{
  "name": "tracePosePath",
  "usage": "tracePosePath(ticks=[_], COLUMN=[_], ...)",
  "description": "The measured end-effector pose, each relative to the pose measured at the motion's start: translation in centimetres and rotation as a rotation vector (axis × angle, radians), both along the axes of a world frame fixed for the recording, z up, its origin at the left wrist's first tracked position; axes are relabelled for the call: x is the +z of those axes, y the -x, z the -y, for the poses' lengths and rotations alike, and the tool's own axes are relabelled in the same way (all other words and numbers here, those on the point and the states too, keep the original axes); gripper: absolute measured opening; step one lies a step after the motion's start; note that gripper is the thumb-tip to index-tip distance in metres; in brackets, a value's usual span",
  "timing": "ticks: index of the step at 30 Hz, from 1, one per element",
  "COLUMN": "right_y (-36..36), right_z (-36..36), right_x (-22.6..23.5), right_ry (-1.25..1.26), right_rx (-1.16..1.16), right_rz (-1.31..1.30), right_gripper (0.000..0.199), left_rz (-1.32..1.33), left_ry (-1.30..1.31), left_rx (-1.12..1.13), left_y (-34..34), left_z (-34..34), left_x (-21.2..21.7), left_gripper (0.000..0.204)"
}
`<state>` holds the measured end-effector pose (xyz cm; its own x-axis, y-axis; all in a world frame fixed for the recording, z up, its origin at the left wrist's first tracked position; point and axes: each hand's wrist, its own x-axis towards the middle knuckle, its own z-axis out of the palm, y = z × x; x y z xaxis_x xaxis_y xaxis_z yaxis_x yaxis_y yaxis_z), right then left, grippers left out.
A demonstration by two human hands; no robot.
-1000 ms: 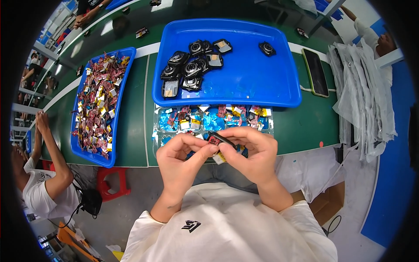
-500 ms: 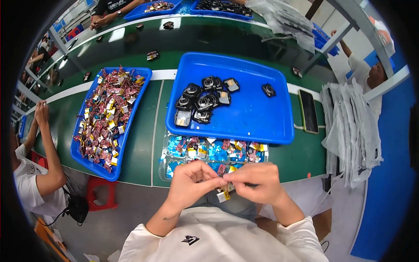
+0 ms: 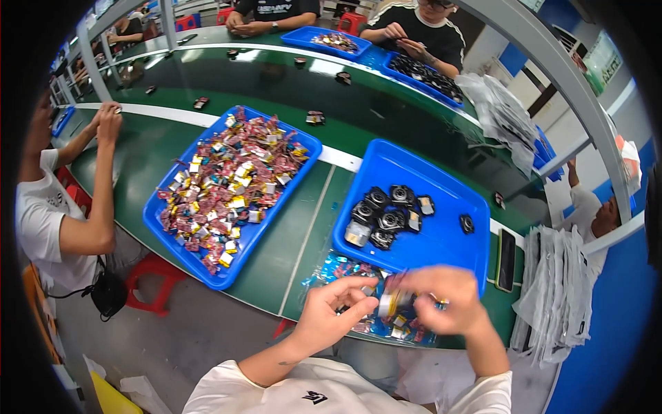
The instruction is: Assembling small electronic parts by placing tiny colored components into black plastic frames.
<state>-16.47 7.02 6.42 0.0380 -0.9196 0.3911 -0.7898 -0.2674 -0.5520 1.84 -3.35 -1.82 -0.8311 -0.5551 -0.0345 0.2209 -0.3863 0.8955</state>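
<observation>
My right hand [image 3: 452, 300], smeared by motion, is over the clear compartment tray [image 3: 314, 283] at the table's near edge. A blurred small circuit board with a silver-and-yellow battery [image 3: 390, 304] hangs at its fingertips. Beside it, my left hand [image 3: 331, 314] has its fingers curled, with thumb and forefinger slightly apart. Something small and dark shows inside the curl, too hidden to name. More boards and batteries lie on blue film in the clear tray. Behind it stands a blue tray [image 3: 441, 181] with several black round-faced housings [image 3: 392, 221].
Left of my hands, a blue tray [image 3: 219, 281] is heaped with red boards and batteries. A phone [image 3: 505, 259] and stacked clear plastic bags [image 3: 555, 297] are at the right. Scattered parts lie on the green surface [image 3: 276, 83] beyond. Other people work at left and across.
My hands have moved apart, the right one swinging rightward with the board and battery. My view has shifted left and up, showing more of the heaped tray and the people across.
</observation>
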Motion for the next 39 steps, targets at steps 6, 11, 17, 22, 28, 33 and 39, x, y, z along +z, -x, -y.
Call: tracePosePath(ticks=[6,11,17,22,28,33,39], right_y=[9.0,20.5,21.4,21.6,21.6,16.2,8.7], right_z=[9.4,13.8,15.2,14.3,10.8,9.5,6.2], right_x=[1.1,-4.6,-6.3,-6.7,-5.9,-1.6,2.3], right_ry=[0.097,-0.069,-0.402,-0.311,-0.052,0.186,0.145], right_rx=[-0.426,-0.663,-0.738,-0.67,-0.603,-0.444,-0.191], right_rz=[0.049,-0.018,-0.045,-0.001,0.018,0.23,0.28], right_gripper=[0.027,0.043,0.055,0.058,0.041,0.019,0.017], left_rz=[0.038,0.078,0.131,0.144,0.16,0.353,0.461], left_ry=[0.249,0.342,0.444,0.524,0.678,0.827,1.225], left_rx=[0.146,0.102,0.154,0.141,0.263,0.531,0.527], left_y=[-1.0,-1.1,-1.0,-0.6,-0.4,-1.8,0.1], left_z=[0.2,-0.9,-0.8,-1.2,-0.6,2.1,1.7], left_x=[0.4,1.4,1.5,1.0,1.6,1.4,2.3], left_gripper=[0.037,0.038,0.038,0.037,0.021,0.018,0.012])
